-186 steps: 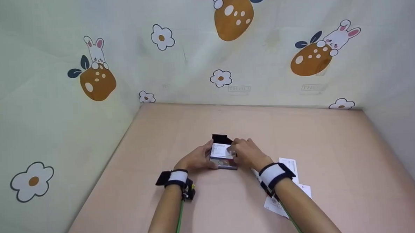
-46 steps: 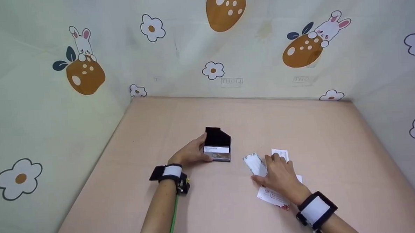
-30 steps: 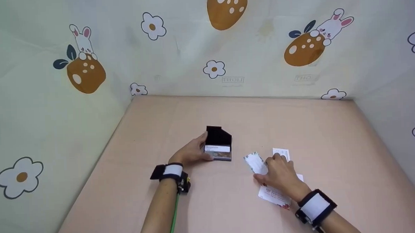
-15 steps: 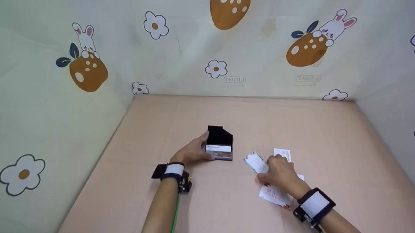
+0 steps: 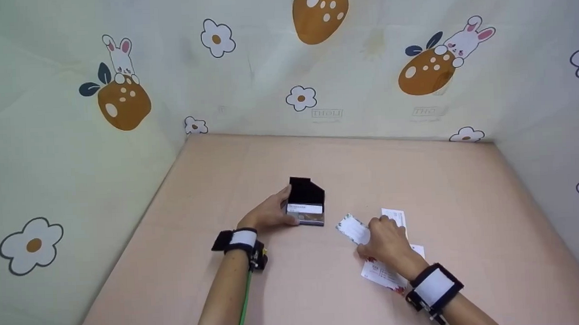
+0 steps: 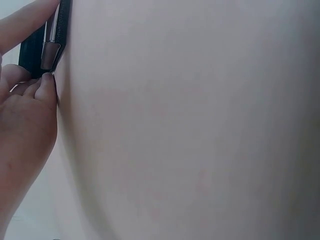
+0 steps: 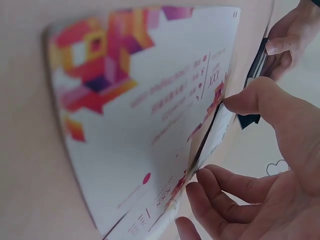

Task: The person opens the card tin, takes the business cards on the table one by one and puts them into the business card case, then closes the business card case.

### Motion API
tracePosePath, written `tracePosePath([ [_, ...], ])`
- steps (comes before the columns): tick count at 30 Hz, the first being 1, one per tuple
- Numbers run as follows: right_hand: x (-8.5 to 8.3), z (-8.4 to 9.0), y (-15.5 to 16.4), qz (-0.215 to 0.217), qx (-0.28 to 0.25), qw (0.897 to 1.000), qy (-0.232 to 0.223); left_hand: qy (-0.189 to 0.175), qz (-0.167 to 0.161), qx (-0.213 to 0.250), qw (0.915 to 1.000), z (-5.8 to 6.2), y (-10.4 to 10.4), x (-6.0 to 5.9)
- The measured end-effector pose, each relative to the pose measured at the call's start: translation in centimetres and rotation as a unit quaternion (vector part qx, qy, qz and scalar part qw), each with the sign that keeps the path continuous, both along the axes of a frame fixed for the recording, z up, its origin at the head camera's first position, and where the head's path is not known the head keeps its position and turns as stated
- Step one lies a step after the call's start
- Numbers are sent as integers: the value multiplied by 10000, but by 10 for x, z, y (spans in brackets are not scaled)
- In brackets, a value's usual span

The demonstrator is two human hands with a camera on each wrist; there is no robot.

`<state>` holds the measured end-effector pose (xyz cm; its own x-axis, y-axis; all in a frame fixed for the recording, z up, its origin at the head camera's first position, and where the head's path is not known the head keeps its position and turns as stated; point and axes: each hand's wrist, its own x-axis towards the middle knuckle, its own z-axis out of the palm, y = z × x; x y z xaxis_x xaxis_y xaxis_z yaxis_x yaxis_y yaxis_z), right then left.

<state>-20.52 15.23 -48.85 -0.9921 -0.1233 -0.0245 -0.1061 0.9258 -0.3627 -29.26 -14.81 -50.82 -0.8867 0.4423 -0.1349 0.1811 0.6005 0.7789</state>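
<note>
A black card case stands with its lid up at the middle of the pink table, with cards showing inside. My left hand grips the case from its left side; the left wrist view shows my fingers against the case edge. My right hand pinches a white printed card between thumb and fingers, its edge lifted off the table to the right of the case. In the right wrist view this card stands up from a larger card with pink and orange print.
Several more cards lie spread on the table under and behind my right hand, one near my right wrist. Patterned walls close in the table on the left, back and right.
Six seconds ago both hands were at the case. Since then my right hand went to the loose cards and, over the last second, lifted one card slightly left. My left hand stayed on the case.
</note>
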Motion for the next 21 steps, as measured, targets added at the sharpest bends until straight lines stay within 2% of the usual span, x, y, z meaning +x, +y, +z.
tracePosePath([
  [13, 0, 1, -4, 623, 426, 9946, 706, -66, 118, -39, 9999, -2, 0, -2],
  [21, -3, -2, -4, 659, 461, 9928, 883, -68, 113, -27, 9999, -2, 2, -1],
])
